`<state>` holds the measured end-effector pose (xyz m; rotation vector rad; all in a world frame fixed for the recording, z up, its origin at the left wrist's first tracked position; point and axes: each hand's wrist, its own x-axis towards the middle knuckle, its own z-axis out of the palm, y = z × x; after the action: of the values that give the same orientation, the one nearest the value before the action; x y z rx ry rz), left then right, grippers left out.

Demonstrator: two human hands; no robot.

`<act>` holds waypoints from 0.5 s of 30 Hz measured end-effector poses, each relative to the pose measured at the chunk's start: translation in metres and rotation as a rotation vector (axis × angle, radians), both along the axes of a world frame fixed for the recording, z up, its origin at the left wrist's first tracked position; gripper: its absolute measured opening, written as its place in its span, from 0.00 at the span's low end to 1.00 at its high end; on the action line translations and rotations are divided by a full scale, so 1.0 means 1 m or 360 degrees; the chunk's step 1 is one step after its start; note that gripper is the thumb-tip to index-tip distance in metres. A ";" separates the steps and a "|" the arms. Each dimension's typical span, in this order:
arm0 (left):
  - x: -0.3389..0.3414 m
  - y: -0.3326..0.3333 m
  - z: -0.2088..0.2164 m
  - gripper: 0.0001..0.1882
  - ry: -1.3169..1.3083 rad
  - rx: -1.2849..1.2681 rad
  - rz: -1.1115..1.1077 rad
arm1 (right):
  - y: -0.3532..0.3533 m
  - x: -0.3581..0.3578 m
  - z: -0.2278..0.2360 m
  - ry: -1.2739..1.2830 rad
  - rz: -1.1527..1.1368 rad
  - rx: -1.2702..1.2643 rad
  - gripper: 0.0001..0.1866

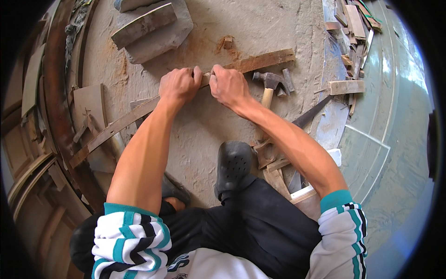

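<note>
A long, narrow wooden strip runs slantwise in front of me, from the lower left up to the far right. Both my fists are wrapped round its middle, close together with a short stretch of wood between them. My left hand is closed on it, and just to the right my right hand is closed on it too. Beyond my right wrist lies a claw hammer with a pale wooden handle. A hand saw passes under my right forearm, its wooden grip near my shoe.
A grey slab with upright boards stands at the far left, near sawdust and a small wood block. Wood offcuts pile up at the right beside glass sheets. Old boards and panels line the left. My black clog is below my hands.
</note>
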<state>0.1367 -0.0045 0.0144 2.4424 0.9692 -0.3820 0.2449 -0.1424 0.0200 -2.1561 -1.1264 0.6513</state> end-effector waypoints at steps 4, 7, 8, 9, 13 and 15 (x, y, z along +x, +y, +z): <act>0.003 -0.001 0.005 0.30 0.0046 -0.0025 0.0009 | 0.000 0.000 -0.004 -0.0068 -0.0043 -0.0006 0.09; 0.001 -0.001 0.001 0.31 0.0020 -0.0026 0.0033 | -0.004 -0.006 -0.007 -0.0027 -0.0104 0.0019 0.09; 0.001 -0.001 0.002 0.31 0.0025 -0.0023 0.0034 | -0.005 -0.007 -0.006 -0.0030 -0.0099 0.0025 0.09; 0.001 0.000 0.002 0.32 0.0031 -0.0020 0.0036 | -0.005 -0.007 -0.006 -0.0034 -0.0095 0.0030 0.09; 0.001 -0.001 0.005 0.33 -0.0011 -0.0005 0.0034 | -0.006 -0.005 -0.007 -0.0047 -0.0071 0.0069 0.09; 0.000 -0.001 0.001 0.33 -0.0025 0.0004 0.0039 | -0.004 -0.005 -0.004 -0.0029 -0.0069 0.0067 0.09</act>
<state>0.1366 -0.0053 0.0154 2.4297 0.9929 -0.3532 0.2395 -0.1466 0.0156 -2.1489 -1.0901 0.5846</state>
